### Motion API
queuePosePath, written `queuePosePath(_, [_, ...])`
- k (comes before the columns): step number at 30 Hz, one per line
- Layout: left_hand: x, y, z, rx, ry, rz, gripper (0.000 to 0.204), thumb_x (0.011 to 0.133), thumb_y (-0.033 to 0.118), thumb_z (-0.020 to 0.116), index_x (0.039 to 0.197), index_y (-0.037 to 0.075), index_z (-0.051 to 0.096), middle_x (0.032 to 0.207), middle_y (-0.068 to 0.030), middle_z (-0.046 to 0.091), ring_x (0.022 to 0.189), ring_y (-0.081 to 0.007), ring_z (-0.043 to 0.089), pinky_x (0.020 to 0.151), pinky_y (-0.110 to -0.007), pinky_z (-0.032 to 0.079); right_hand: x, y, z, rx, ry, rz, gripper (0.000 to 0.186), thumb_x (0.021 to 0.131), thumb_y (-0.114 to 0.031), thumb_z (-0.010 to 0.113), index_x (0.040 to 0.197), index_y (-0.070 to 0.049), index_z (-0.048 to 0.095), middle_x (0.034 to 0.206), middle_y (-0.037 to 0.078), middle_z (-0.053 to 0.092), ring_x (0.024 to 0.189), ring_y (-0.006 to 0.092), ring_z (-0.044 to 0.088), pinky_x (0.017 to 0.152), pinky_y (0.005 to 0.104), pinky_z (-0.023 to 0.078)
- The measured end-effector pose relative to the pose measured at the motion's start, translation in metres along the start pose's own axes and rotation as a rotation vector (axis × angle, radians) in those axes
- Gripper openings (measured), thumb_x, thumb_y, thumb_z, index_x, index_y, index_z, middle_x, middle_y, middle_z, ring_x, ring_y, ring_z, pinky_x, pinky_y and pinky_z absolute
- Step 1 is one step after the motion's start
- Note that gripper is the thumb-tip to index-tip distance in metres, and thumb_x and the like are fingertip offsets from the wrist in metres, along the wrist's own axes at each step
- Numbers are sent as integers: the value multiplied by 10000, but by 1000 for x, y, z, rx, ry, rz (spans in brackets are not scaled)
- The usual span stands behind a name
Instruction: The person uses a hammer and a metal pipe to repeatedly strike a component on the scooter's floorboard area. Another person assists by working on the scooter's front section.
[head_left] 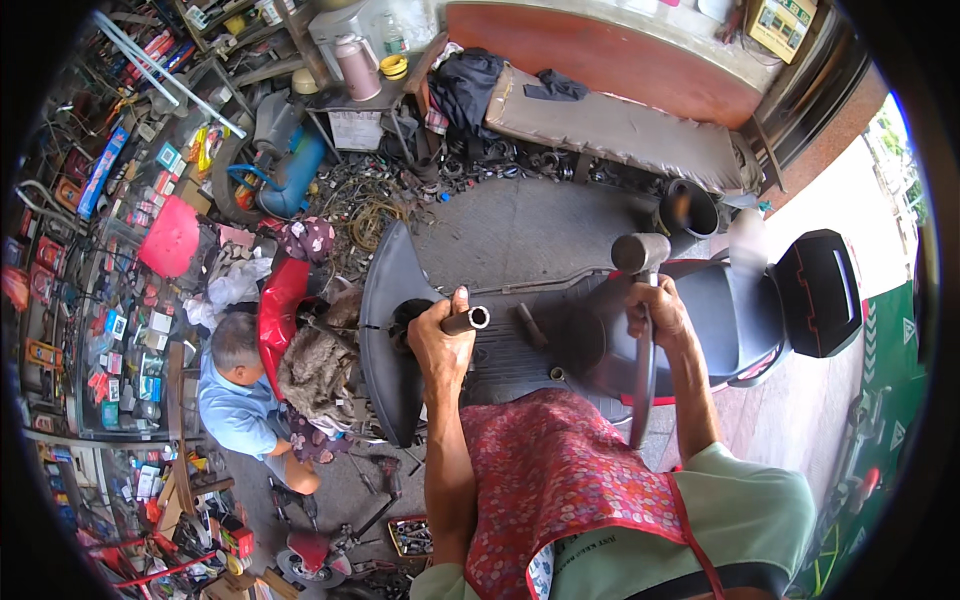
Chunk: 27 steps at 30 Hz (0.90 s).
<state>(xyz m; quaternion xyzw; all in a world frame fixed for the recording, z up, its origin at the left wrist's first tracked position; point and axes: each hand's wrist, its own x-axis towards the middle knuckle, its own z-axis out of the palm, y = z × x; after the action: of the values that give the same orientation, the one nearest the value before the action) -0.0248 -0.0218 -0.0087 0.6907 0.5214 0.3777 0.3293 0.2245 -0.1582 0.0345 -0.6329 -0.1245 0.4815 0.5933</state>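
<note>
My left hand (440, 340) is closed around a short metal tube (466, 320), its hollow round end pointing to the right. That hand is over the dark leg shield (388, 350) of a scooter, beside the ribbed footboard (505, 365). My right hand (662, 308) grips a hammer (640, 254). The hammer's thick grey head is above my fist and its long handle (644, 390) hangs down toward my apron. Head and tube are apart. Beneath the right hand lies the scooter's black seat (728, 305).
A person (238, 385) in a light blue shirt is at the scooter's front, left. A black bucket (687, 212) and a padded bench (610, 125) are at the back. A drill (387, 476) and a tray of small metal parts (394, 522) lie on the floor, near left.
</note>
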Motion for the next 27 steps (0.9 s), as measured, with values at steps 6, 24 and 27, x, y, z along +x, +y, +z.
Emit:
queuePosePath(6, [1, 4, 5, 32, -4, 19, 463, 871, 323, 600, 570, -12, 492, 514, -208, 461, 473, -387, 470, 487, -435, 350, 49, 57, -77, -380, 169, -33, 120, 660, -66, 547, 596, -23, 455, 466, 32, 404, 333, 122, 377, 314, 282, 308])
queuePosePath(24, [-4, 13, 5, 23, 90, 22, 476, 879, 215, 629, 559, -41, 389, 474, -132, 273, 469, -164, 224, 429, -372, 260, 90, 144, -159, -378, 219, 70, 100, 602, -50, 549, 575, 5, 469, 434, 76, 418, 291, 175, 406, 263, 325, 325])
queuePosePath(27, [-2, 14, 4, -16, 119, -2, 523, 859, 216, 655, 560, -23, 298, 519, -88, 202, 501, -131, 199, 438, -372, 215, 88, 143, -152, -402, 205, 62, 130, 647, -71, 548, 578, 20, 487, 446, 79, 430, 303, 179, 403, 284, 324, 327])
